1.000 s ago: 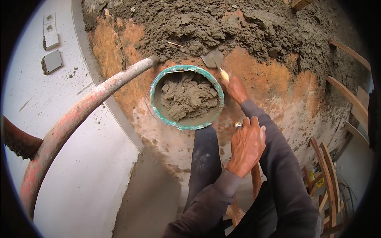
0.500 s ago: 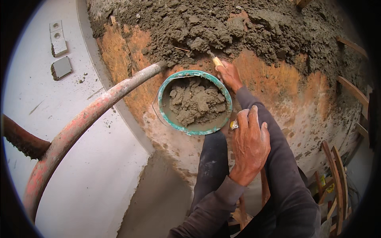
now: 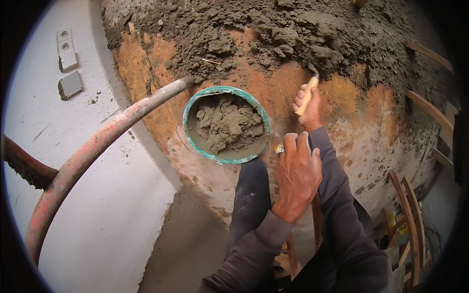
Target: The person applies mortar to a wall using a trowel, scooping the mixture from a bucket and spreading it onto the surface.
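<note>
My right hand (image 3: pixel 311 110) is wrapped round the pale wooden handle of a trowel (image 3: pixel 307 96). The trowel's blade end is blurred and carries a lump of grey mortar (image 3: pixel 326 54) against the mortar heap. My left hand (image 3: pixel 299 171), with a ring on one finger, hovers in front of my right forearm; its fingers are loosely bent, the thumb stands apart, and nothing shows in it. Left of both hands, a green-rimmed bucket (image 3: pixel 267 128) holds a mound of wet mortar (image 3: pixel 227 122), with my dark-clad leg just below it.
Rough mortar (image 3: pixel 205 29) covers the far part of the stained orange-brown board (image 3: pixel 361 122). A worn reddish pole (image 3: pixel 117 124) curves in from the left beside a white wall (image 3: pixel 97 210) with grey electrical boxes (image 3: pixel 72 84). Wooden strips (image 3: pixel 408 215) stand at the right.
My right hand has swung to the right with the trowel, away from the bucket's rim, and a mortar lump now shows at the blade. The view has shifted slightly; my left hand keeps its pose.
</note>
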Available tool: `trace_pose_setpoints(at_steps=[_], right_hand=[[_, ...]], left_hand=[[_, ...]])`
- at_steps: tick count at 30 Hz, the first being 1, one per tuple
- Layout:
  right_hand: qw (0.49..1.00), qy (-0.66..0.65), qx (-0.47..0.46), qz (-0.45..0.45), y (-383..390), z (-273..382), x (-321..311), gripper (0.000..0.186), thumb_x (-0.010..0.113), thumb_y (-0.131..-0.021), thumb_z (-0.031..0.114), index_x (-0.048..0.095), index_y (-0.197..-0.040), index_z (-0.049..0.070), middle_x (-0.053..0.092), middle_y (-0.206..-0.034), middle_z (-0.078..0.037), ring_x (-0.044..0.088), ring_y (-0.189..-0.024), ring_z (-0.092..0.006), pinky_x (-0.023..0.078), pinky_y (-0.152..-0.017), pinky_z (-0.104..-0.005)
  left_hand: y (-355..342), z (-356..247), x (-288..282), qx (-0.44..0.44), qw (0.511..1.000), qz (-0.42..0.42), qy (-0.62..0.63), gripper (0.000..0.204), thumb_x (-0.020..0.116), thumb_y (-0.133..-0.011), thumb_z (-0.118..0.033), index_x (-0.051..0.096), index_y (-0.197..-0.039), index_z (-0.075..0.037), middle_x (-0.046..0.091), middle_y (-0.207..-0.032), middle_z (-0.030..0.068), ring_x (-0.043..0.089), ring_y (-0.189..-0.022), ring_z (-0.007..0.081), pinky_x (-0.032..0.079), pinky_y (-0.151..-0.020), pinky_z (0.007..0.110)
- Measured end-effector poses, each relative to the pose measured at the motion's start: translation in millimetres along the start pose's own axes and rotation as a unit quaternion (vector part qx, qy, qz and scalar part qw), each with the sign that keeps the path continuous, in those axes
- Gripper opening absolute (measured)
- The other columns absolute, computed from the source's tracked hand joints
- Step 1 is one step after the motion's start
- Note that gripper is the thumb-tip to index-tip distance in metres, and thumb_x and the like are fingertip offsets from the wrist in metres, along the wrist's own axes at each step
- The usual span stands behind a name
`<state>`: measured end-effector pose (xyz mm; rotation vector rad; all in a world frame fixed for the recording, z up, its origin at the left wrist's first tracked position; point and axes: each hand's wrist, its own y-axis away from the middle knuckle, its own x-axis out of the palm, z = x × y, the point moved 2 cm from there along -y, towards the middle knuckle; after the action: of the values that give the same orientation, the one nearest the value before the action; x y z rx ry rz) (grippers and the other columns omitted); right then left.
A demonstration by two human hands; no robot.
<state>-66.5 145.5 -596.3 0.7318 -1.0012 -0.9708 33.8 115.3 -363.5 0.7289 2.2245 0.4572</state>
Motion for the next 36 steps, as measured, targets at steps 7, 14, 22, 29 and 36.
trace_pose_setpoints(at_steps=[7, 14, 22, 29, 36], right_hand=[[0.883, 0.438, 0.124, 0.117, 42, 7, -29, 0.027, 0.045, -0.095, 0.031, 0.052, -0.102, 0.006, 0.054, -0.072, -0.003, 0.048, -0.048, -0.0111, 0.039, -0.039, -0.0284], [0.834, 0.536, 0.061, 0.119, 2, 2, 2, 0.03, 0.051, -0.09, 0.034, 0.055, -0.1, 0.006, 0.051, -0.065, 0.0, 0.046, -0.047, -0.0088, 0.037, -0.038, -0.0271], [0.962, 0.266, 0.051, 0.033, -2, 36, -5, 0.025, 0.045, -0.093, 0.031, 0.053, -0.097, 0.008, 0.05, -0.065, -0.001, 0.043, -0.045, -0.0092, 0.037, -0.038, -0.0265], [0.925, -0.201, 0.105, 0.304, 34, 70, -19, 0.033, 0.049, -0.096, 0.035, 0.049, -0.104, 0.002, 0.046, -0.071, -0.005, 0.048, -0.052, -0.0169, 0.046, -0.044, -0.0342], [0.918, 0.294, 0.177, 0.198, 73, 67, 11, 0.03, 0.044, -0.095, 0.028, 0.052, -0.108, 0.002, 0.051, -0.062, -0.004, 0.048, -0.043, -0.0135, 0.044, -0.036, -0.0313]], left_hand=[[3, 2, 2, -0.009, 1.0, 0.029, 0.006, 0.036, 0.064, -0.083, -0.005, 0.053, -0.115, 0.007, 0.051, -0.102, 0.021, 0.059, -0.09, 0.0387, 0.047, -0.074, 0.044], [4, 2, 10, 0.021, 0.999, 0.026, 0.001, 0.034, 0.063, -0.084, -0.004, 0.053, -0.114, 0.007, 0.052, -0.101, 0.0216, 0.06, -0.087, 0.0386, 0.047, -0.073, 0.044], [3, 5, 7, 0.007, 0.999, 0.044, -0.01, 0.034, 0.065, -0.084, -0.005, 0.053, -0.114, 0.007, 0.052, -0.103, 0.0224, 0.06, -0.087, 0.0391, 0.047, -0.072, 0.044], [-4, -3, 2, 0.014, 0.999, 0.025, 0.025, 0.032, 0.064, -0.084, -0.004, 0.055, -0.112, 0.006, 0.053, -0.1, 0.0215, 0.06, -0.087, 0.0392, 0.047, -0.072, 0.044], [-8, 10, -6, 0.012, 0.995, -0.059, 0.083, 0.029, 0.062, -0.085, -0.004, 0.056, -0.112, 0.004, 0.054, -0.1, 0.0198, 0.059, -0.087, 0.0386, 0.047, -0.073, 0.044]])
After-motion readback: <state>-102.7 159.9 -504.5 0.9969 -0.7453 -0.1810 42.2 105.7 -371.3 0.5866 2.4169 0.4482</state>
